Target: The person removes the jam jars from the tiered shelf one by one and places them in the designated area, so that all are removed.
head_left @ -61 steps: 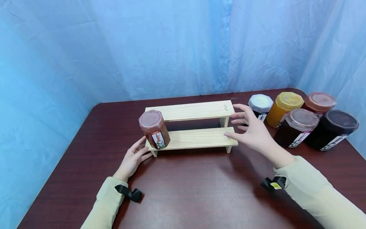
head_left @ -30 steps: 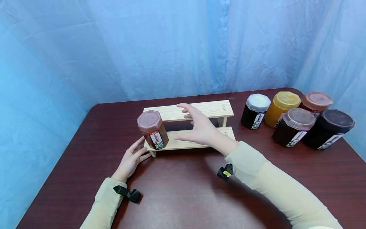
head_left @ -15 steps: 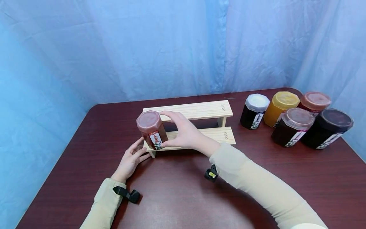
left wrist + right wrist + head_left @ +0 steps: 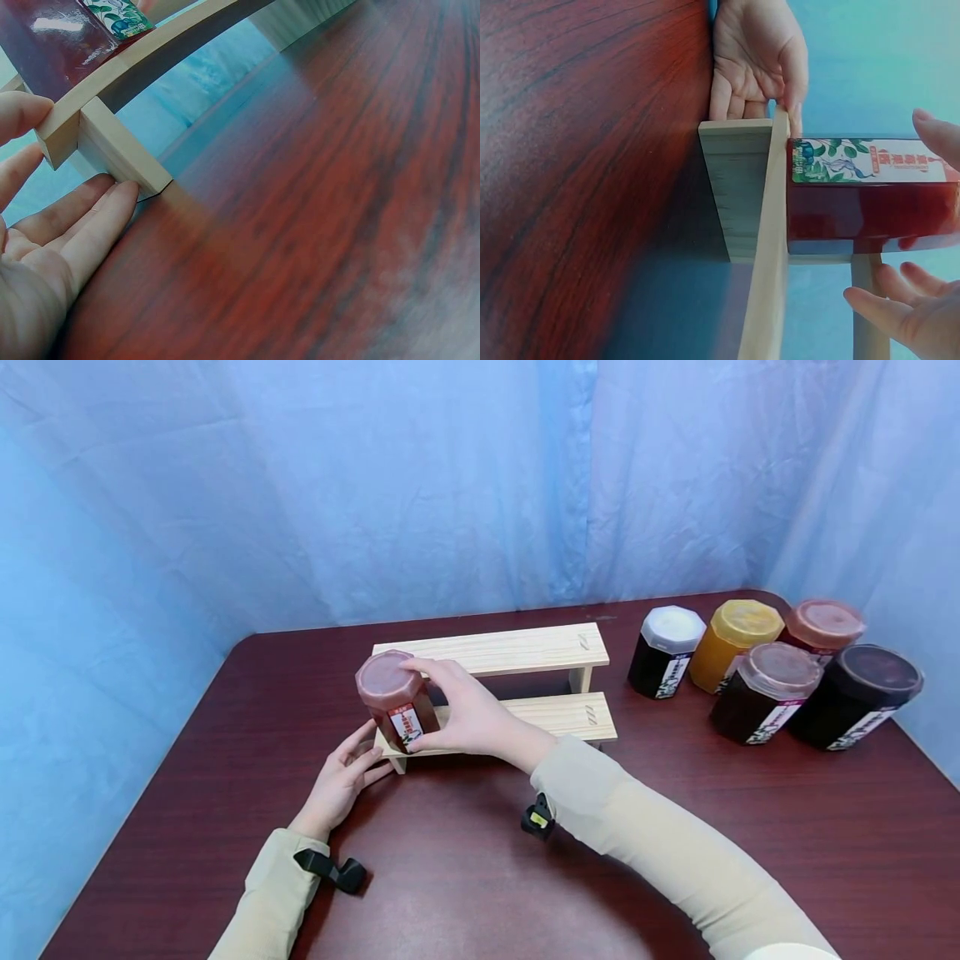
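Note:
A reddish-brown octagonal jar (image 4: 408, 714) with a pinkish lid stands at the left end of the lower board of a two-tier wooden rack (image 4: 555, 714). My right hand (image 4: 480, 714) holds the jar from its right side. Its thumb lies at the front label and the index finger reaches the lid, while other fingers show apart from the jar in the right wrist view. My left hand (image 4: 337, 785) grips the lower board's left end, thumb at the board's corner and lower fingers against the leg (image 4: 124, 146). The palm side of my right hand is partly hidden.
Several lidded jars stand at the right of the dark red table (image 4: 450, 877): a white-lidded jar (image 4: 665, 652), a yellow jar (image 4: 738, 643), a pink-lidded jar (image 4: 823, 625) and two dark jars, one black-lidded (image 4: 855, 697). Blue curtains (image 4: 420, 485) close off the back and sides.
My right hand has moved left from the rack's right end to the jar and now grips it. My left hand stays at the rack's left end. The jar keeps its place.

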`<state>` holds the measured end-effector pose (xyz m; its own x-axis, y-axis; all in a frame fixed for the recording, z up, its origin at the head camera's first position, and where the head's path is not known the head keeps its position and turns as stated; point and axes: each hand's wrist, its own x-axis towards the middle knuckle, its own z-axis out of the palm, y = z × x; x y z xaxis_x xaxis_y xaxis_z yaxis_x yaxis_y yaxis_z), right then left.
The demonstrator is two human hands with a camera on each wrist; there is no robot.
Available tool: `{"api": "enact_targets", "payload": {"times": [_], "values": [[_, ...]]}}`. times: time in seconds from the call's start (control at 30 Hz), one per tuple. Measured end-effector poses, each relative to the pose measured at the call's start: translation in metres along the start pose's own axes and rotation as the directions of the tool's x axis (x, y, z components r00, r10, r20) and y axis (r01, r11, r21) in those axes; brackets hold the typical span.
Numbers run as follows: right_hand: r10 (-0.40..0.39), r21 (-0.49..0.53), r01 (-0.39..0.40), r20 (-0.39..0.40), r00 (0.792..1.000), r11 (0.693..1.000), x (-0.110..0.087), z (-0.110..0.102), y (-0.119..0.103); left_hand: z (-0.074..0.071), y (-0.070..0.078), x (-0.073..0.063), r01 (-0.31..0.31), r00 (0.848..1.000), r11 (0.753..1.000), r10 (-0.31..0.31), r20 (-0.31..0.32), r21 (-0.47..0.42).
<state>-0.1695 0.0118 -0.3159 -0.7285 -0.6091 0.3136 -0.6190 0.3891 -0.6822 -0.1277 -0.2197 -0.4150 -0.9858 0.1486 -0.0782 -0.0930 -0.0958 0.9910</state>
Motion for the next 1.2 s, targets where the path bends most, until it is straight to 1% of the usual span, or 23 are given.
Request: {"api": "enact_targets", "payload": {"times": [0.3,0.53,0.77,1.0,1.2], "values": [[-0.005,0.060,0.007,-0.028,1.000,0.998,0.002,0.012,0.004,-0.001,-0.001,-0.001,-0.009,1.000,1.000,0.009,0.005,-0.008],[0.002,0.035,0.001,-0.065,0.998,0.999,0.002,0.024,0.009,-0.001,-0.001,-0.001,-0.013,1.000,1.000,0.013,0.002,-0.016],[0.014,0.003,-0.014,-0.117,0.993,1.000,0.000,0.031,0.010,0.000,-0.001,-0.001,-0.020,1.000,0.999,0.020,-0.003,-0.034],[0.023,0.018,-0.021,-0.160,0.987,1.000,0.001,0.038,0.011,0.000,0.000,-0.001,-0.029,1.000,0.999,0.029,0.004,-0.036],[0.033,-0.003,-0.034,-0.196,0.980,0.999,0.001,0.042,0.011,0.000,0.001,-0.001,-0.029,1.000,0.999,0.029,0.011,-0.035]]}}
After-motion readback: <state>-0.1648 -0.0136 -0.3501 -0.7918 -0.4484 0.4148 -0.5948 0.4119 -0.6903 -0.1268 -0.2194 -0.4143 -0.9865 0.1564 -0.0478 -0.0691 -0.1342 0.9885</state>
